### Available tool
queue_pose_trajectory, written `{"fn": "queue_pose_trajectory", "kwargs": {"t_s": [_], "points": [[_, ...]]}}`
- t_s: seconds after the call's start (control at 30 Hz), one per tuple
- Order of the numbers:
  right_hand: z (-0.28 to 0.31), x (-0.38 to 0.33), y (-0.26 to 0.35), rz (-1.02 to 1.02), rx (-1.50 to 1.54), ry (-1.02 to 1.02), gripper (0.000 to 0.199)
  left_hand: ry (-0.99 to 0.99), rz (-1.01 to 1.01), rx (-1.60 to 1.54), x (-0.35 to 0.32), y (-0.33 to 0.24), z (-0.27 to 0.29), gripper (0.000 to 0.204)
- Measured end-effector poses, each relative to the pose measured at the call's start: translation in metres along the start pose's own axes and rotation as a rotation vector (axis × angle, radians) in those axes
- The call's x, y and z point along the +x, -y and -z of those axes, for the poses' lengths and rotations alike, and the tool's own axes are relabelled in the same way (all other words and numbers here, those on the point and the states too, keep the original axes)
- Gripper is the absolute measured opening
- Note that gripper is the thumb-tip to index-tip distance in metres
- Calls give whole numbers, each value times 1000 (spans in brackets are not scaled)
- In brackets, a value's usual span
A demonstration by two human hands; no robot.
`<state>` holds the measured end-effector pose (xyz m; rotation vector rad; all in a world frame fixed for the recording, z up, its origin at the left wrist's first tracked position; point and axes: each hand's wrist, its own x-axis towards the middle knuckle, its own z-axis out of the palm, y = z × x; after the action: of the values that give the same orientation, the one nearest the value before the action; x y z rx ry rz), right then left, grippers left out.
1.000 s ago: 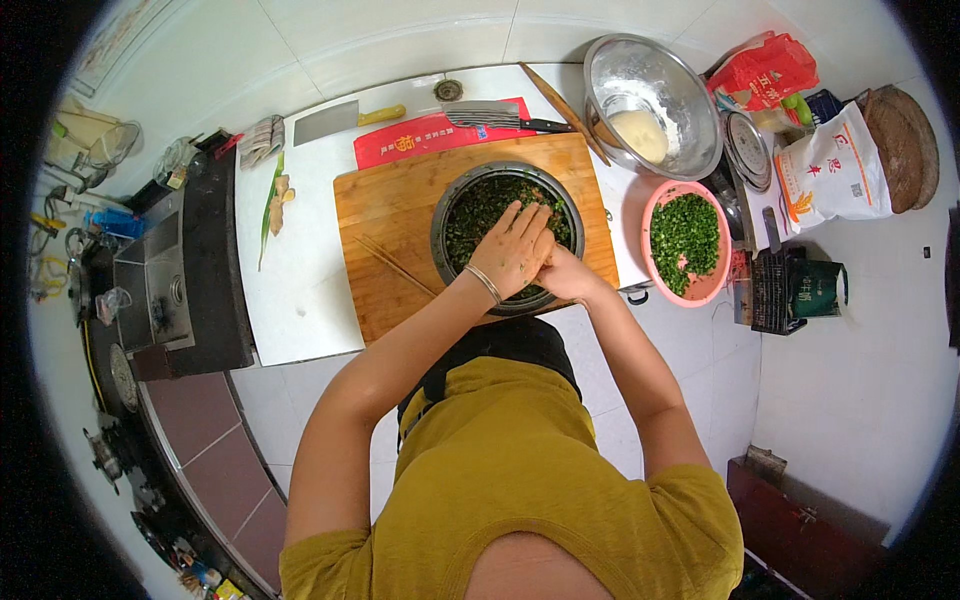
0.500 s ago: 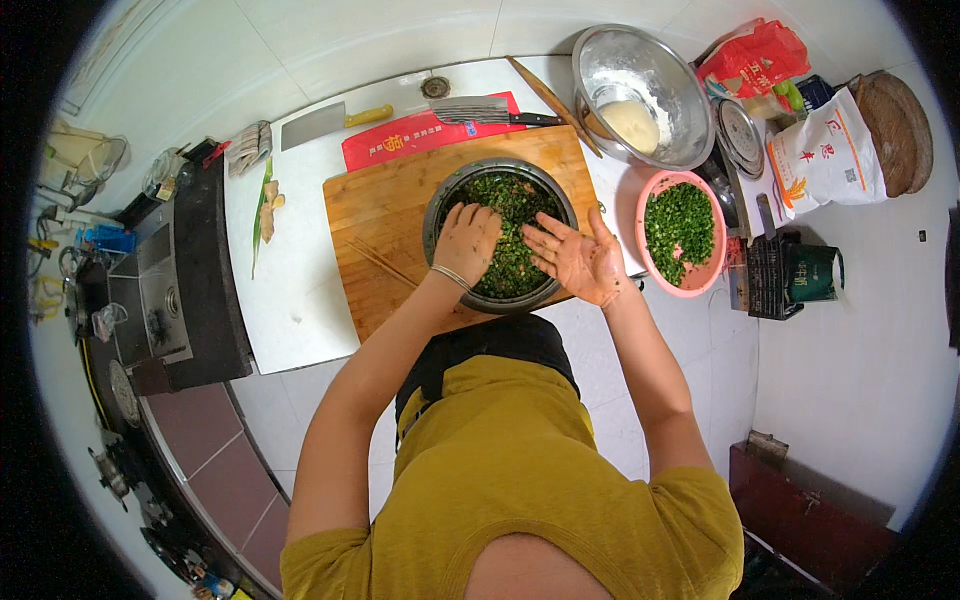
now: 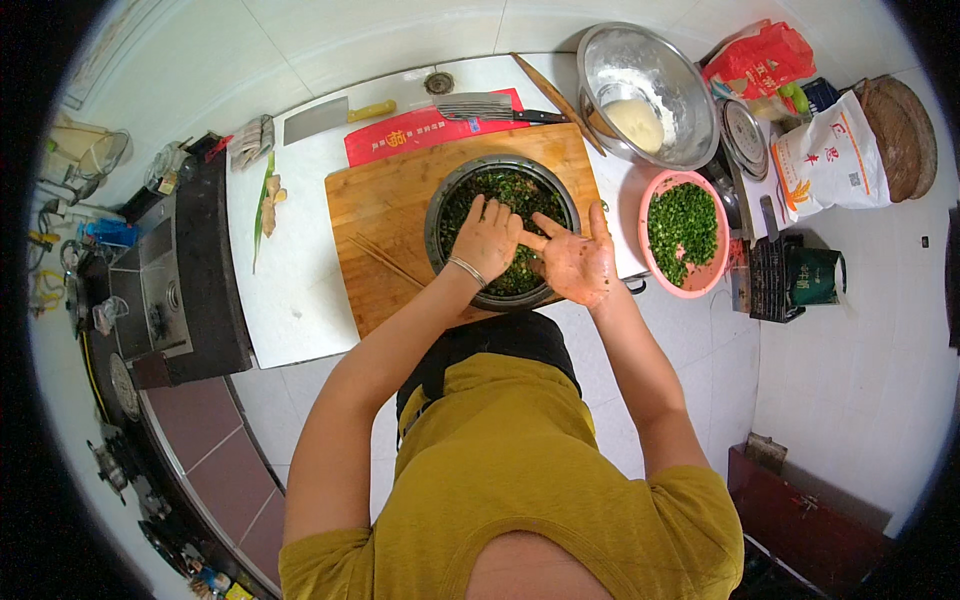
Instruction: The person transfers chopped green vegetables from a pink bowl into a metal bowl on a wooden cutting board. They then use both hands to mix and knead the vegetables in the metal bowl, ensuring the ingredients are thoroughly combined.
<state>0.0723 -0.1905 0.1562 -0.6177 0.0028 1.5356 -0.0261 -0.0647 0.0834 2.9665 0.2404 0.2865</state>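
A dark, round bowl of chopped dark-green filling rests on a wooden cutting board. Over its left part is my left hand, back upward, fingers stretched out and a bracelet at the wrist. My right hand is palm up over the bowl's right rim, thumb raised and fingers spread. One of its fingers reaches to my left hand, and the two appear to touch there. Bits of filling cling to the right palm. Neither hand visibly holds a thing.
Right of the board sits a pink basin of chopped greens. Behind it, a steel bowl holds dough. A cleaver, a dark-handled knife and a rolling pin lie along the back. Chopsticks lie on the board.
My left hand has moved slightly right, and my right hand slightly left, so they now meet over the bowl. The right hand's fingers have changed position; the surrounding things stay put.
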Motion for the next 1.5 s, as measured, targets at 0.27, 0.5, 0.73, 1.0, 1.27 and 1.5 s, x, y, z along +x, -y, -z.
{"fn": "queue_pose_trajectory", "kwargs": {"t_s": [0.27, 0.5, 0.73, 1.0, 1.27, 1.5], "points": [[28, -12, 1, 205, -454, -259, 87, 94, 156, -9, -3, -2, -22, 56], [46, -11, -16, 239, -600, -259, 81, 532, 295, 37, -6, -5, -30, 72], [47, -14, -12, 262, -572, -236, 80, 776, 281, 72, -20, -2, 1, 79], [41, -15, -12, 262, -646, -260, 81, 335, 133, -13, -1, -25, -16, 76], [45, -28, -5, 358, -613, -338, 80, 716, 90, 98, -13, -28, -12, 73], [38, -28, -18, 411, -438, -562, 75, 294, 172, -118, -4, -56, -27, 75]]}}
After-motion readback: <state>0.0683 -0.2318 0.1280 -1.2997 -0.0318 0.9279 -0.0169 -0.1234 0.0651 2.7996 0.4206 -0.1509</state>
